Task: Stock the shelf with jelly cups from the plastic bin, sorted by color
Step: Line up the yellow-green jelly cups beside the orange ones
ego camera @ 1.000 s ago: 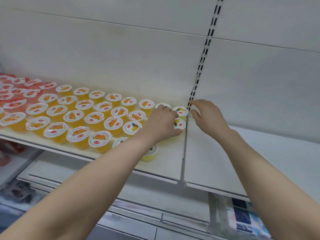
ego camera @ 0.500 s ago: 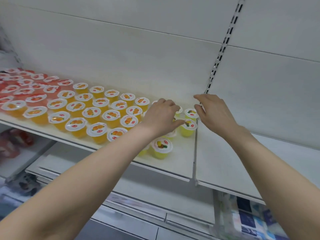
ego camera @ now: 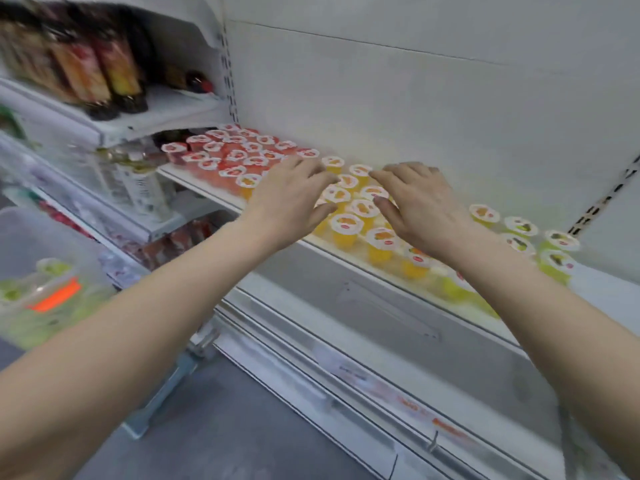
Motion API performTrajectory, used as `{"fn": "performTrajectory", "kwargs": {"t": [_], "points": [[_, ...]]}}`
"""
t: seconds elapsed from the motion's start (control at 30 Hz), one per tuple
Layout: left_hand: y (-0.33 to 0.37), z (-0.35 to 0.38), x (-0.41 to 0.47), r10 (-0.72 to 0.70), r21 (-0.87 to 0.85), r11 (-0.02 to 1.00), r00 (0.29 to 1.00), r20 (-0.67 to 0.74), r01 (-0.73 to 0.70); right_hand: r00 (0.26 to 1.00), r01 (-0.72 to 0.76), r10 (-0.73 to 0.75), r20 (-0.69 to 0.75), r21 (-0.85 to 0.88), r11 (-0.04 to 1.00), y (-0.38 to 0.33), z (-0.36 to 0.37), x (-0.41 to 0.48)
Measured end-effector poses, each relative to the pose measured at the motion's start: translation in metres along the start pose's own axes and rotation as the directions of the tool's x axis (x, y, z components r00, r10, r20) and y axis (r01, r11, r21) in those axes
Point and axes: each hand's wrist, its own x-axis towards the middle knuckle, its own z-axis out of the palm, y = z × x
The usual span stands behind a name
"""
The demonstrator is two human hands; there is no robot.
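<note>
Jelly cups stand in rows on the white shelf (ego camera: 349, 252): red ones (ego camera: 239, 155) at the left, orange ones (ego camera: 348, 225) in the middle, yellow-green ones (ego camera: 556, 263) at the right. My left hand (ego camera: 289, 199) and my right hand (ego camera: 420, 206) hover over the orange cups with fingers spread, holding nothing. A clear plastic bin (ego camera: 41, 271) with green cups and an orange clasp sits at the lower left.
Bottles (ego camera: 90, 64) stand on the upper left shelf, and more bottles (ego camera: 138, 181) on the shelf below it. A price rail (ego camera: 381, 382) runs under the jelly shelf. Grey floor (ego camera: 214, 441) lies below.
The view has swung left, and both hands have moved left from the yellow-green cups at the shelf joint to above the orange cups. The bin and bottle shelves have come into view.
</note>
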Motion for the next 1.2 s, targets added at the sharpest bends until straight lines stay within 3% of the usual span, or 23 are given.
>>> {"fn": "performTrajectory", "kwargs": {"t": [0.37, 0.7, 1.03, 1.2], "points": [[-0.194, -0.084, -0.192, -0.276, 0.199, 0.945, 0.958, 0.072, 0.258, 0.959, 0.284, -0.279, -0.051, 0.182, 0.941, -0.247, 0.069, 0.127], [-0.329, -0.102, -0.347, -0.562, 0.288, 0.805, 0.823, 0.086, 0.519, 0.878, 0.459, -0.477, -0.047, 0.366, 0.809, -0.433, 0.151, 0.204], [-0.476, -0.06, -0.425, -0.723, 0.233, 0.691, 0.658, 0.209, 0.685, 0.867, 0.355, -0.483, 0.121, 0.53, 0.77, -0.548, 0.25, 0.278], [-0.538, -0.03, -0.446, -0.723, 0.196, 0.686, 0.628, 0.287, 0.701, 0.865, 0.241, -0.439, 0.244, 0.565, 0.789, -0.576, 0.296, 0.303]]}}
